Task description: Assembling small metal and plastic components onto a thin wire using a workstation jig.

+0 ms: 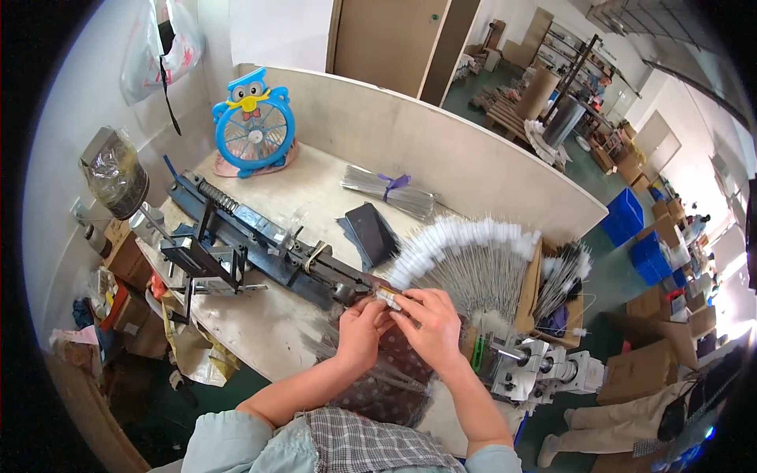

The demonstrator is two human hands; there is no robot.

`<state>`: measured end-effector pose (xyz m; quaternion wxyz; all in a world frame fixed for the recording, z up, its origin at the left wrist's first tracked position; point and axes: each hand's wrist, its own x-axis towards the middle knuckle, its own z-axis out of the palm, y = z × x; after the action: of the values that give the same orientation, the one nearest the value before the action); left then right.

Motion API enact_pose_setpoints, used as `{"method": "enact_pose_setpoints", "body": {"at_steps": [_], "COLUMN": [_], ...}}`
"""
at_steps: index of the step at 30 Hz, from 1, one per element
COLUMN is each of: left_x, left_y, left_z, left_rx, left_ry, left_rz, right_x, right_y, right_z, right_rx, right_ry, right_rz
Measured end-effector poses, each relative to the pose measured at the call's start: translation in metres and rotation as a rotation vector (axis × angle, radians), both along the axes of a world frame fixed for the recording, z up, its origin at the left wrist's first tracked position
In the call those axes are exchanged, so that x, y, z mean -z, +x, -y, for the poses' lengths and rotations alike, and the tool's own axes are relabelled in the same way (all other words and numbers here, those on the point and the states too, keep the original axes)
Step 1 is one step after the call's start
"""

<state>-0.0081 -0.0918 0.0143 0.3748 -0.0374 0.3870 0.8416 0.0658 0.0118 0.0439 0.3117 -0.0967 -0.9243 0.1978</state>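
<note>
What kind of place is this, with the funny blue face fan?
It looks like a small workshop or factory. There's a long dark machine on the worktable, lots of thin wires with white ends, and cardboard boxes nearby.

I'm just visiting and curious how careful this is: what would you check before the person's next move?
1. Left hand at the near end of the long metal fixture: ok.
2. Right hand there too: ok.
3. Small pale piece gripped firmly: cannot tell, partly covered.
4. White-tipped wires fanned out within view: ok.
5. Dark flat device off the table: not ok.
</note>
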Motion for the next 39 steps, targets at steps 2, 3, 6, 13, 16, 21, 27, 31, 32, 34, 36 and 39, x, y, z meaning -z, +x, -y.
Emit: {"method": "enact_pose_setpoints", "body": {"at_steps": [2, 3, 6, 13, 16, 21, 27, 31, 32, 34, 36, 39], "left_x": [-0.001, -0.002, -0.008, 0.006, 0.003, 0.004, 0.007, 0.0, 0.012, 0.018, 0.026, 0.015], "left_y": [-0.001, -0.001, 0.0, 0.0, 0.0, -0.004, -0.002, 0.001, -0.002, -0.004, -0.003, -0.009], "left_z": [0.002, 0.003, 0.001, 0.001, 0.003, 0.007, 0.009, 0.01, 0.017, 0.022, 0.03, 0.057], "left_rx": [-0.001, -0.005, -0.03, 0.008, 0.011, 0.012, 0.085, 0.14, 0.135, 0.228, 0.253, 0.384], "left_ry": [0.021, 0.044, 0.007, 0.024, 0.04, 0.045, 0.059, -0.034, -0.039, -0.015, -0.163, -0.213], "left_rz": [0.013, 0.028, 0.054, -0.021, 0.004, 0.085, 0.011, -0.056, -0.06, -0.111, -0.158, -0.328], "right_x": [0.001, 0.001, 0.004, 0.004, -0.002, 0.002, -0.001, -0.002, -0.006, -0.009, 0.0, 0.047], "right_y": [-0.002, -0.004, -0.007, 0.002, 0.008, 0.02, 0.028, 0.033, 0.034, 0.039, 0.05, 0.076], "right_z": [0.002, 0.003, 0.005, 0.002, 0.003, -0.003, 0.0, -0.005, -0.002, 0.004, 0.019, 0.047], "right_rx": [0.008, 0.012, 0.044, 0.069, 0.087, 0.12, 0.115, 0.138, 0.104, 0.071, 0.062, -0.117], "right_ry": [-0.002, -0.016, -0.003, 0.154, 0.113, 0.153, 0.126, 0.156, 0.126, 0.053, -0.008, -0.034], "right_rz": [-0.021, -0.038, -0.061, -0.102, -0.098, 0.018, 0.009, 0.048, -0.004, -0.041, -0.027, 0.301]}}
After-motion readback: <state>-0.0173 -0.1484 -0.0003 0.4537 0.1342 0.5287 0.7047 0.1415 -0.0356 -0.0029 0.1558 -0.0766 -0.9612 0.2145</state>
